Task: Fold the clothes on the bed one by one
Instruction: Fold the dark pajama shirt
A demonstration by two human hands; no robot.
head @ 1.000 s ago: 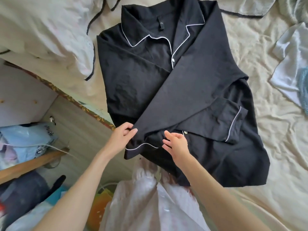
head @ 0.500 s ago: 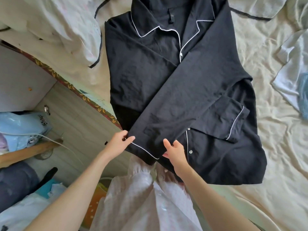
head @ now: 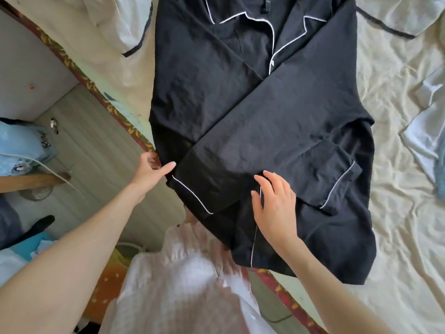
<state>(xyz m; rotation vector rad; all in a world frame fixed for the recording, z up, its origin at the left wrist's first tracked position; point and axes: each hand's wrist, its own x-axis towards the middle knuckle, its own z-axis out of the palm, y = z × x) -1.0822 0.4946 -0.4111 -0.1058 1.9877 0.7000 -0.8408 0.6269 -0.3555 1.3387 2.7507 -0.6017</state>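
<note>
Shirt [head: 252, 104] cuff lies between left hand [head: 150, 171] and right hand [head: 274, 203].

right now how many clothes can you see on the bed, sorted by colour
black with white piping: 1, the black shirt
white with dark trim: 2, the top-left garment and the top-right garment
pale white-blue: 1, the right-edge garment
total: 4

Left hand [head: 149, 172] seemingly relaxed, thumb extended, right hand [head: 274, 206] flat, fingers [head: 263, 182] spread
</note>
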